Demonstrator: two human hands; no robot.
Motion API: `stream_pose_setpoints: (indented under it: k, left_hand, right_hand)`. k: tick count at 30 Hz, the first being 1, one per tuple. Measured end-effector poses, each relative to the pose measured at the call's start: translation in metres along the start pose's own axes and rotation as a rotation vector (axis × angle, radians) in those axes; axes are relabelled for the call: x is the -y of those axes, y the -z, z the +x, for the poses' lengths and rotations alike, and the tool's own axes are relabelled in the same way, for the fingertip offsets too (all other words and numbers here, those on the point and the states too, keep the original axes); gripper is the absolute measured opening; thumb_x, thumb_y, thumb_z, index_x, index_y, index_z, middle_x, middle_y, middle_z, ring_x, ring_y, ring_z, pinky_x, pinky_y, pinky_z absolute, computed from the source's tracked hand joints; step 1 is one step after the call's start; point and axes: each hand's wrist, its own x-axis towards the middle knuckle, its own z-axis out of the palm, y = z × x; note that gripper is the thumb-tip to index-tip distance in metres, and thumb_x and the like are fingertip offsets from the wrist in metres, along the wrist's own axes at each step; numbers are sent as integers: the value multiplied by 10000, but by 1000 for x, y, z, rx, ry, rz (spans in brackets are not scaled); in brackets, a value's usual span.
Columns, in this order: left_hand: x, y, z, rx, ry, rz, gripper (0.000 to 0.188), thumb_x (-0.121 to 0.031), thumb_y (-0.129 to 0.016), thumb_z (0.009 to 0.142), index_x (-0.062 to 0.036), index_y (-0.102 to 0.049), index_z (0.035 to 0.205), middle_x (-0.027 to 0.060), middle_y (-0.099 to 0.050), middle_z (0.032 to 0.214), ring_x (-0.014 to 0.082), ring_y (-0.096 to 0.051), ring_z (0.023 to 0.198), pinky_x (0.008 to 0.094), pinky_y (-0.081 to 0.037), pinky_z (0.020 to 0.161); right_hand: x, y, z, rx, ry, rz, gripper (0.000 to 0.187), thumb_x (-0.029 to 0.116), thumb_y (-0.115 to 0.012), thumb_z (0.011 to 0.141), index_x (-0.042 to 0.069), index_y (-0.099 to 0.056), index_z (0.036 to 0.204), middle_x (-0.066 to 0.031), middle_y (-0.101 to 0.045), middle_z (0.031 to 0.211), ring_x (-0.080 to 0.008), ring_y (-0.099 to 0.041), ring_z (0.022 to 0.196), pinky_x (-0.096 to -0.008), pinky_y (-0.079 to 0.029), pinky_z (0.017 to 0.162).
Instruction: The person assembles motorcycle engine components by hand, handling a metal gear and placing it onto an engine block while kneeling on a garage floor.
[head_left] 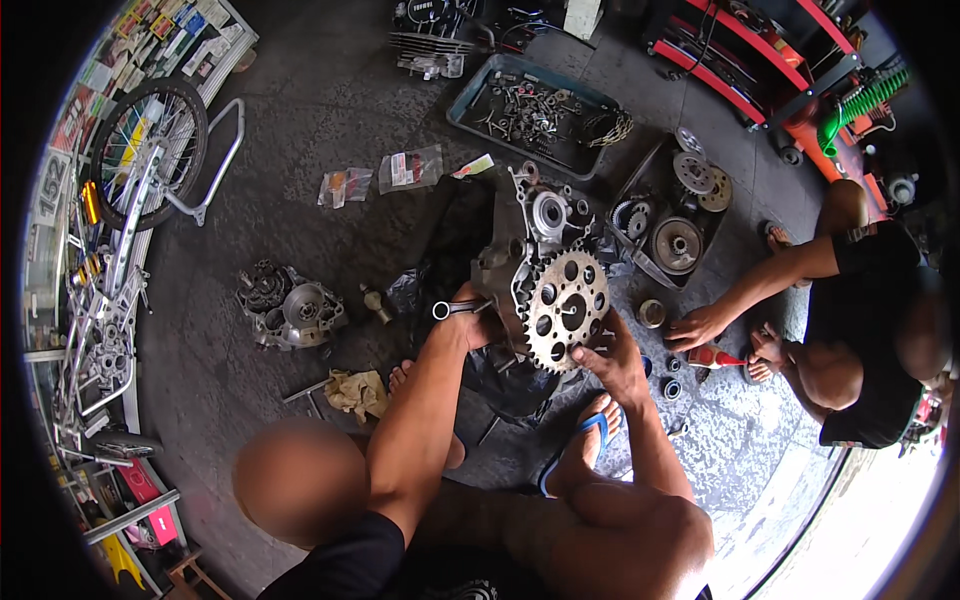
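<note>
Hands (618, 366) at sprocket (556, 308), engine case (496, 277); plastic packet (428, 163) bears printed label (402, 168).

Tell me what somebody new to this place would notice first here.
Probably the big toothed disc full of holes, near the center, with the person's right hand at its lower right edge. Next might be the bright green coiled hose at the upper right, then the dark tray of loose metal parts on the floor, above the disc in the picture.

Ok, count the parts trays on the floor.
2: a blue-green tray of small hardware beyond the engine case, and a dark tray of round metal parts to its right. Others may be hidden.
</note>
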Motion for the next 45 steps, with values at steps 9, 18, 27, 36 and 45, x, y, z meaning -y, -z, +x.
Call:
stream_pose_setpoints:
  k: [9,18,27,36,45]
  left_hand:
    - [2,-3,3,-12,16,-38,538,-377,-562,920,22,-563,1280,197,-597,1312,345,-590,1173,501,-448,1050]
    - [5,-12,3,23,17,35,554,-470,-473,975,-17,-591,1271,158,-625,1285,311,-617,1120,487,-489,983]
    - [4,0,1,-15,-9,12,516,-380,-525,955,1,-560,1301,181,-586,1337,331,-593,1168,489,-462,1033]
    - [5,4,6,88,-3,15,530,-421,-476,981,-19,-554,1317,163,-587,1346,305,-585,1196,466,-468,1045]
    - [8,-12,-3,29,-65,-14,419,-292,-485,978,14,-589,1245,183,-650,1220,315,-655,1074,482,-541,946]
  right_hand:
    - [-7,4,7,-43,-63,-146,1033,393,-914,652,-100,-396,1398,-223,-581,1210,-266,-650,985,-390,-531,856]
    - [-7,6,12,14,-34,-235,1183,466,-913,621,-130,-310,1448,-252,-529,1265,-294,-630,1041,-392,-513,920]
    - [-2,6,14,31,-34,-269,1132,467,-901,643,-101,-339,1444,-279,-514,1321,-355,-548,1211,-418,-444,1029]
    - [-26,4,14,-1,119,-337,992,368,-888,702,-30,-359,1440,-206,-600,1248,-294,-620,1093,-415,-491,952]
    - [6,9,12,63,79,-323,956,453,-846,700,-75,-409,1367,-281,-573,1249,-373,-553,1208,-448,-420,1043]
